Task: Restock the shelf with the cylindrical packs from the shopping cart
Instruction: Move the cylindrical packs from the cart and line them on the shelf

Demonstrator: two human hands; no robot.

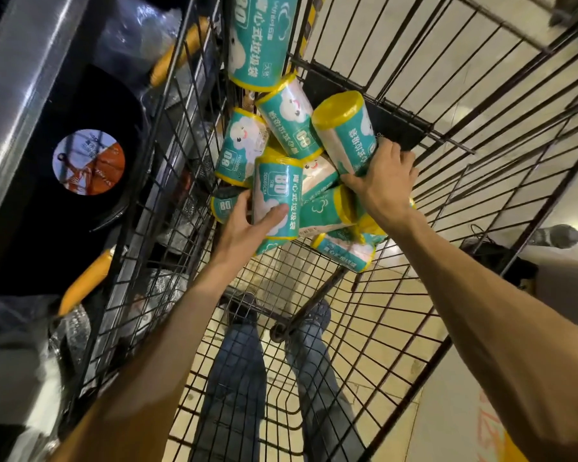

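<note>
Several teal cylindrical packs with yellow ends lie heaped at the far end of the black wire shopping cart [314,328]. My left hand [244,225] grips one pack [277,195] near the front of the heap, thumb on its right face and fingers round its left side. My right hand [381,181] reaches over the heap and holds the lower end of another pack [346,135] that stands tilted, yellow cap up. One larger pack [261,38] leans against the cart's far wall.
To the left of the cart stands a metal shelf [20,81] holding dark pans with orange handles [80,285] and a round label [89,161]. Through the cart floor I see jeans and shoes on pale floor tiles. A dark bag [494,258] lies on the right.
</note>
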